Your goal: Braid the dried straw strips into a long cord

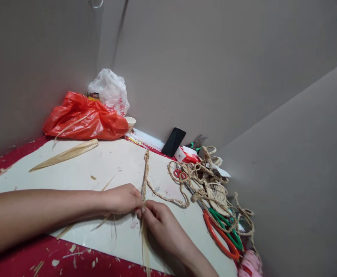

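Observation:
A braided straw cord (145, 173) runs from the far middle of the white table (110, 161) toward me and curls right. My left hand (122, 199) and my right hand (159, 225) meet at its near end, both pinched shut on the cord where loose straw strips (145, 250) hang toward me. The fingertips touch each other at the braid.
A dried leaf (67, 154) lies at the left. A red plastic bag (84, 120), a white bag (110, 90) and a small cup (130, 122) sit in the corner. A black phone (173, 141) leans on the wall. Coiled braids (209, 177), red scissors (219, 238) and green scissors (226, 227) crowd the right.

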A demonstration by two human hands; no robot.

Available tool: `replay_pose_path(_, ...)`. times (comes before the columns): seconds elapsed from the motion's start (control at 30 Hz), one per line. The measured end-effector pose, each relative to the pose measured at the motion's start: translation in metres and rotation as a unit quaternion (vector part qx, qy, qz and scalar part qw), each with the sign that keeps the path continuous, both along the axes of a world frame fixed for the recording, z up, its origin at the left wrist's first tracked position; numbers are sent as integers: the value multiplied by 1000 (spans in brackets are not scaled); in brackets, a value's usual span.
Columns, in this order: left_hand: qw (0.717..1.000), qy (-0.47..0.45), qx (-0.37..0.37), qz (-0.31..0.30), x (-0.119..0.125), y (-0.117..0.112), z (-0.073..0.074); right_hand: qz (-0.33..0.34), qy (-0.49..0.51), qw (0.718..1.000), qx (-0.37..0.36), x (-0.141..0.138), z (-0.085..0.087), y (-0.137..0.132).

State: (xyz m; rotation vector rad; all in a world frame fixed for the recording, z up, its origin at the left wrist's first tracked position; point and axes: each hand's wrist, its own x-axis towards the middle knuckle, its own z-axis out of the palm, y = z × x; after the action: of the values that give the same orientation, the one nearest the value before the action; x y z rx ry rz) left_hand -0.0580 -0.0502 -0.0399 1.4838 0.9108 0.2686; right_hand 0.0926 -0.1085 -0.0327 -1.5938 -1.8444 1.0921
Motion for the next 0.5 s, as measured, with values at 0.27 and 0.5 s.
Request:
replay_pose_path(0.27, 998, 39, 48, 33, 2, -3, 2, 30, -60, 998, 10, 1, 10, -4)
replay_pose_path(0.5, 997, 25, 68, 26, 1, -1, -2, -17, -36, 999, 0, 5, 15, -5)
